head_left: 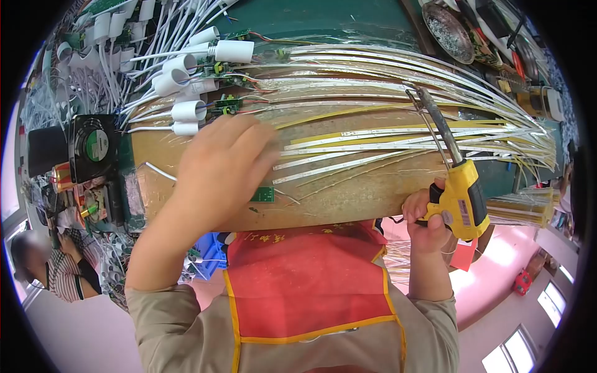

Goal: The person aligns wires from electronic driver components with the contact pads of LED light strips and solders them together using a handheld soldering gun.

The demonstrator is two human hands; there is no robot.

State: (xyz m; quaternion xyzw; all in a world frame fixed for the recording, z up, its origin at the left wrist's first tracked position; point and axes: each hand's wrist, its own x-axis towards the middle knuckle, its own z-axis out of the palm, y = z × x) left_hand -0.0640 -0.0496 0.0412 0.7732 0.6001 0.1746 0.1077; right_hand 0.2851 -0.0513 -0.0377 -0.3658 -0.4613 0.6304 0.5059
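My right hand point(426, 219) grips the handle of a yellow and black soldering gun point(463, 202). Its long metal tip points up and away over the bench, above the LED strips. My left hand point(227, 161) is over the wooden board point(348, 193), its fingers bent and smeared by motion; whatever is under them is hidden. Just beside the left palm lies a small green circuit board point(263, 194). A white cable point(160, 172) runs under the left wrist. Beyond the fingers, white plastic housings point(188, 111) with small circuit boards point(228, 104) join thin wires to white LED strips point(348, 149).
A black fan point(93, 148) stands at the left, near piled white cables and housings point(102, 28). A metal dish point(448, 32) sits at the far right with tools beside it. Another person point(68, 264) is seated at lower left. A blue basket point(213, 253) is below the bench edge.
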